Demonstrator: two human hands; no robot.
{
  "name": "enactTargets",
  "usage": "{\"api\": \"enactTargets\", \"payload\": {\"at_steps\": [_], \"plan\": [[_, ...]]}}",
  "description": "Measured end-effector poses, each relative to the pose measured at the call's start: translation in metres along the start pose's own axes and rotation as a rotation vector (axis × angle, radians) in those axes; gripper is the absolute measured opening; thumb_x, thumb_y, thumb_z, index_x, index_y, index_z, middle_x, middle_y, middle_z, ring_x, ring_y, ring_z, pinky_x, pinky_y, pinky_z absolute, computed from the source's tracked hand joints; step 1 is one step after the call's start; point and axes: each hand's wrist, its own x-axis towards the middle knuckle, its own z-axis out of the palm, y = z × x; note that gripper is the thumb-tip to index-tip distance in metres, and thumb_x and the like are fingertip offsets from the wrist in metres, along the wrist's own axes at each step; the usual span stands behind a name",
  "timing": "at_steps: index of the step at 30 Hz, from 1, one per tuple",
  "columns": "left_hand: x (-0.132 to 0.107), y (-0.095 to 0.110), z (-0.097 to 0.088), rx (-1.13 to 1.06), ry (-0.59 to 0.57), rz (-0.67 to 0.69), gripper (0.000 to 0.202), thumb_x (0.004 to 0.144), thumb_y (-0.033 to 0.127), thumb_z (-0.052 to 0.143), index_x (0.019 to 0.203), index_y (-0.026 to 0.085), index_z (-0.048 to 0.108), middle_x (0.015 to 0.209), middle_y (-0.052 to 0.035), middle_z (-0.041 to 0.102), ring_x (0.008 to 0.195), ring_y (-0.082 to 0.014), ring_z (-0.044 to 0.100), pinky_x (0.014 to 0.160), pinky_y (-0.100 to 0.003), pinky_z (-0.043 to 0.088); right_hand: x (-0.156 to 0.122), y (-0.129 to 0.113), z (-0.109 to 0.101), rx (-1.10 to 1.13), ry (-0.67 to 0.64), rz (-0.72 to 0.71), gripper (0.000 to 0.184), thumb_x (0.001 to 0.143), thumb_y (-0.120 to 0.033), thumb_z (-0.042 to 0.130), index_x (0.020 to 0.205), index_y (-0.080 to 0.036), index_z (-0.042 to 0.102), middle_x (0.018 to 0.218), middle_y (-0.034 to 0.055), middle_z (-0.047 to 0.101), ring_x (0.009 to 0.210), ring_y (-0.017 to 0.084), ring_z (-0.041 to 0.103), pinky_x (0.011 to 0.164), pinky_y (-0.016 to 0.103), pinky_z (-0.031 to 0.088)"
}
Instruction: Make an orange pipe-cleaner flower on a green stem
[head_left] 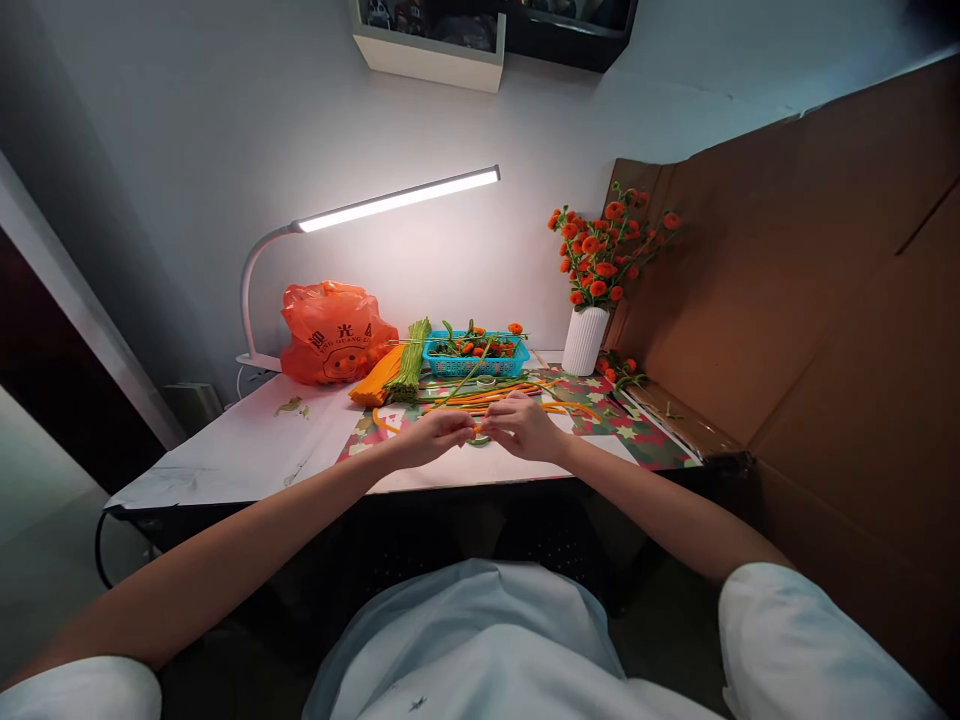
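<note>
a white tabletop (pixel 232 435) meets a grey wall (pixel 187 150). left hand (pixel 435 437) and right hand (pixel 523 427) both pinch a small orange piece (pixel 478 430) directly between them, roughly equally near; its long axis is unclear. orange strips (pixel 469 402) lie just beyond, running sideways.

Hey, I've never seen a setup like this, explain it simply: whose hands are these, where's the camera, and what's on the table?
There's no machine: these are a person's bare left hand and right hand, seen from one head-worn camera looking forward and down. Their fingertips meet at a small orange piece, too hidden to make out fully. Beyond, the table bears an orange bundle, a green bundle, a blue basket, an orange bag and, toward the right, a white vase of flowers. A lit lamp shines above.
</note>
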Motion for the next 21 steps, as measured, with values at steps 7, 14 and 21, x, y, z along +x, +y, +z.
{"api": "enactTargets", "payload": {"at_steps": [7,14,21], "plan": [[0.006,-0.013,-0.006,0.010,-0.047,-0.049,0.034,0.086,0.047,0.050,0.076,0.016,0.058,0.064,0.0001,0.054,0.057,-0.0117,0.047,0.055,-0.024,0.037,0.001,0.006,0.004,-0.025,-0.097,0.035,0.030,0.098,-0.024,0.037,0.080,-0.016,0.061,0.076,0.0029,0.061,0.066,0.013,0.049,0.066,0.029,0.028],[-0.006,-0.013,0.009,0.649,0.319,0.374,0.024,0.094,0.027,0.044,0.084,0.019,0.065,0.075,-0.0039,0.067,0.066,-0.0138,0.058,0.063,-0.024,0.040,0.006,0.014,0.002,0.496,-0.162,0.304,0.017,0.085,-0.020,0.054,0.071,-0.015,0.062,0.066,-0.0010,0.055,0.062,0.011,0.047,0.059,0.022,0.034],[-0.005,0.003,0.009,0.266,0.288,0.173,0.025,0.090,0.029,0.048,0.074,0.016,0.063,0.064,-0.0004,0.058,0.061,-0.0117,0.048,0.059,-0.024,0.035,0.006,0.005,-0.004,0.438,-0.159,0.207,0.021,0.090,-0.023,0.051,0.073,-0.015,0.061,0.070,0.0003,0.057,0.064,0.011,0.048,0.060,0.023,0.033]]}}
